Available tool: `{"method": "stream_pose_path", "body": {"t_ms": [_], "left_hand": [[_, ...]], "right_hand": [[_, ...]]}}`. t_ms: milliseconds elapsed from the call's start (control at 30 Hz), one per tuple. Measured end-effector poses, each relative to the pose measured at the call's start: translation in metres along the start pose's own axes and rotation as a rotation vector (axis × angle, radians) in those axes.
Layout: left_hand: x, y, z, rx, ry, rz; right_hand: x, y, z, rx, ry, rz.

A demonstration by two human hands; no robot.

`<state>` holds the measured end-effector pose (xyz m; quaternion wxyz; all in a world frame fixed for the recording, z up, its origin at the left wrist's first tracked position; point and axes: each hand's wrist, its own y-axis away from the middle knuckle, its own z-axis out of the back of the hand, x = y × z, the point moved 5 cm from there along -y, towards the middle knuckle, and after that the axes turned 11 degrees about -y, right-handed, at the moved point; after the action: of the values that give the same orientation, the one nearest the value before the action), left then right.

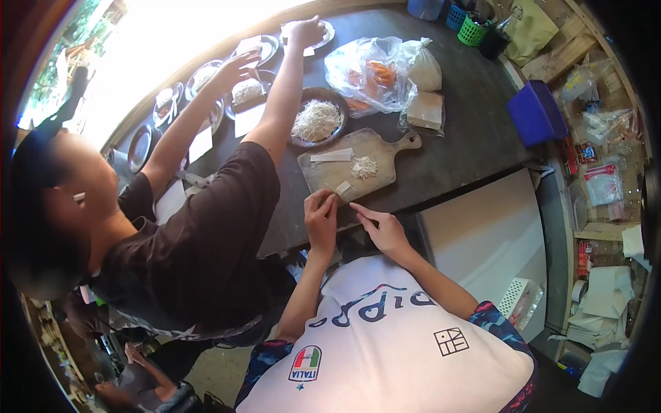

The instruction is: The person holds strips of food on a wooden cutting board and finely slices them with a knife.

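My left hand point(321, 221) is at the near edge of a wooden cutting board point(385, 153), its fingertips pinched together; what they hold is too small to make out. Just beyond those fingertips lies a small pale piece with cut lines point(343, 187). To its right, my right hand point(384, 231) has the index finger and thumb stretched toward the board edge, slightly apart, with no object visible between them. On the board are a flat white strip point(332, 155) and a small heap of thin white shreds point(364, 167). Behind it stands a round bowl of similar shreds point(317, 121).
At my left a co-worker in a dark shirt point(200, 227) reaches across the dark table point(454, 155) over several plates point(249, 88). Beyond the board lie a plastic bag with orange contents point(375, 72) and a wrapped pale block point(425, 110). A blue bin point(537, 113) stands right.
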<state>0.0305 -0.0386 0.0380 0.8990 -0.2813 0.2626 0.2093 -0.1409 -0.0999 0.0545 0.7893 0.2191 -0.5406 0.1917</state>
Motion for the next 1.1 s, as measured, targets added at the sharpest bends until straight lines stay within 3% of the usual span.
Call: {"method": "stream_pose_path", "body": {"t_ms": [100, 300, 700, 1100], "left_hand": [[-0.002, 0.000, 0.001, -0.031, -0.016, 0.001], [0.002, -0.001, 0.000, -0.038, -0.010, -0.007], [0.002, 0.000, 0.003, -0.077, 0.012, -0.005], [0.008, 0.000, 0.002, -0.077, 0.054, 0.027]], "right_hand": [[0.002, 0.004, 0.006, 0.080, 0.055, -0.196], [-0.011, -0.012, -0.007, 0.057, 0.006, -0.062], [-0.004, -0.002, 0.006, 0.114, -0.013, -0.182], [-0.015, -0.022, -0.004, 0.133, -0.220, -0.075]]}}
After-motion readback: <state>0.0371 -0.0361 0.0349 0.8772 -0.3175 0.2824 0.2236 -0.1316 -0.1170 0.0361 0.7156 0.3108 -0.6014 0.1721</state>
